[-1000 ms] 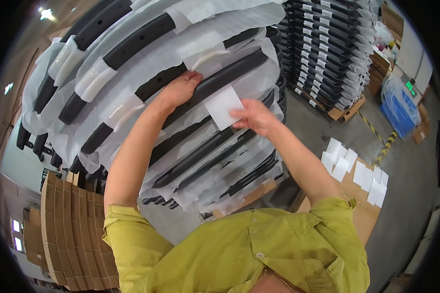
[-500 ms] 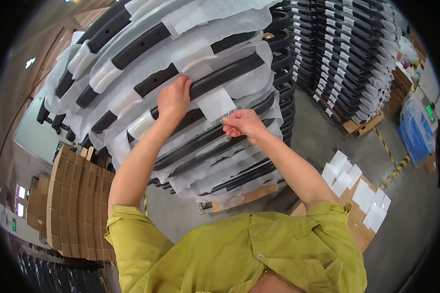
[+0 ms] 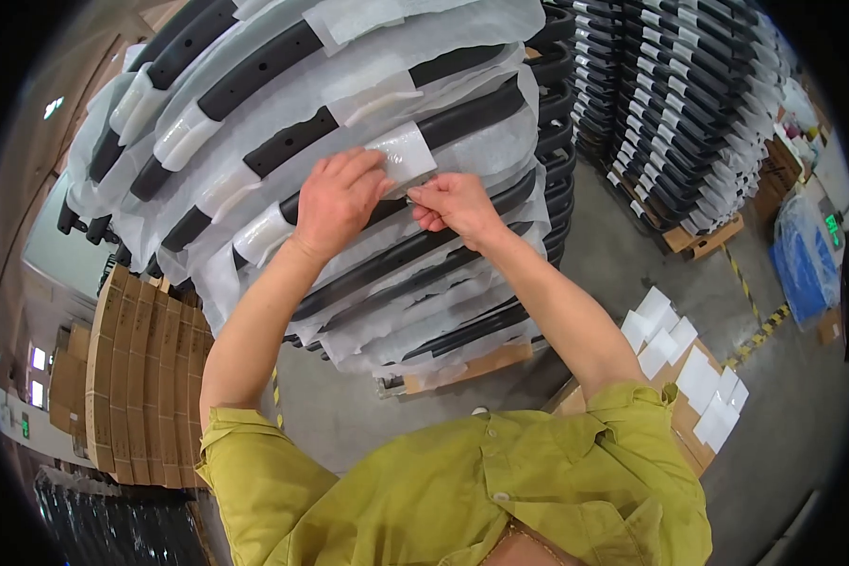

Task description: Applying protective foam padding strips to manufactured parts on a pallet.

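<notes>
A white rectangular sheet (image 3: 407, 156) with a glossy surface lies over a black curved bar (image 3: 476, 113) in the stack ahead of me. My left hand (image 3: 337, 203) is closed at the sheet's left edge, fingertips on it and thumb near its lower corner. At the sheet's lower edge, my right hand (image 3: 455, 209) is closed in a pinch. The underside of the bar and the sheet's far edge are hidden. Farther left on the same bar sits a white wrap (image 3: 262, 234).
Layered bars with white foam sheets (image 3: 349, 90) fill the space ahead. More stacked bars (image 3: 674, 104) stand at the back right. Loose white sheets (image 3: 698, 377) lie on cardboard at right. Upright brown cartons (image 3: 146, 377) stand at left. A blue bagged bundle (image 3: 804, 269) is far right.
The sheet, hanging from my right hand before, now lies over the bar. My left hand has moved right and down along the bar to the sheet; my right hand has moved slightly left and up.
</notes>
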The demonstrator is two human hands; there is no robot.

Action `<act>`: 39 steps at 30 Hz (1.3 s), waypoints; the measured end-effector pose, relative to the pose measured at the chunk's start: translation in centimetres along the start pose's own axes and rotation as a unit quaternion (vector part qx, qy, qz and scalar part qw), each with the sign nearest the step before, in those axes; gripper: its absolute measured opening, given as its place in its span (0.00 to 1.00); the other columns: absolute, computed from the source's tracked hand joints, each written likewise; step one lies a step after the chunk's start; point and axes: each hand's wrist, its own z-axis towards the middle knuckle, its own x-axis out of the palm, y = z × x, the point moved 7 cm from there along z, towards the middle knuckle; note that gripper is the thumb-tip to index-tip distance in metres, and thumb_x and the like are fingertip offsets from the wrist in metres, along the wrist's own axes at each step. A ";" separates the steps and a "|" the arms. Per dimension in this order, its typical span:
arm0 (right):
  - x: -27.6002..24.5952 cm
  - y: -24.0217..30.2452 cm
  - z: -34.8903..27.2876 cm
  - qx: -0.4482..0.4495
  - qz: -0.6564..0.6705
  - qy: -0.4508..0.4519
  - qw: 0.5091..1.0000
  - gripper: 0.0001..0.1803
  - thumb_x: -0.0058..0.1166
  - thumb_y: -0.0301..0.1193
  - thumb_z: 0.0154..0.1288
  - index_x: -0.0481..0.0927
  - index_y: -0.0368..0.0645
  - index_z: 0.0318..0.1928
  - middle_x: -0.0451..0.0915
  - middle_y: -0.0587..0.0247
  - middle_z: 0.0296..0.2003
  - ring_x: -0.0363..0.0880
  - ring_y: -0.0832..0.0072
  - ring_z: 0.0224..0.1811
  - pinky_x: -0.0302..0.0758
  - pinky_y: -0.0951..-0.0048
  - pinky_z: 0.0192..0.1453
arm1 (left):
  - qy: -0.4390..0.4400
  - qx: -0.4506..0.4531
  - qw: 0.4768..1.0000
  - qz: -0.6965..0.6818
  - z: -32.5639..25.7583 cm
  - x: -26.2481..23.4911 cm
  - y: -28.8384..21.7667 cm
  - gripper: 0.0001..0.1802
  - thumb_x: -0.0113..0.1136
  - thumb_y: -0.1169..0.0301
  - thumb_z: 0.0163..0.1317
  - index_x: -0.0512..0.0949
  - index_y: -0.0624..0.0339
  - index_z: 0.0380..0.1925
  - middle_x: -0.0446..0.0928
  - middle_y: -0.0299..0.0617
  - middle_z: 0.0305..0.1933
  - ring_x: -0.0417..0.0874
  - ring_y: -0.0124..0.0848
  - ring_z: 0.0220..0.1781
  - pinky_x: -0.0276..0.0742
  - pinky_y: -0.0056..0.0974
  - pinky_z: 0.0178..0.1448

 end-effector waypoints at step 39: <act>-19.6 -17.9 -30.9 0.173 -0.007 -0.399 0.900 0.17 0.48 0.39 0.57 0.75 0.35 0.24 0.75 0.61 0.16 0.72 0.79 0.14 0.70 0.81 0.17 | -0.058 -0.421 0.905 -0.032 -0.7 3.9 4.7 0.19 0.47 0.51 0.55 0.76 0.47 0.40 0.77 0.35 0.38 0.77 0.31 0.39 0.70 0.32 0.42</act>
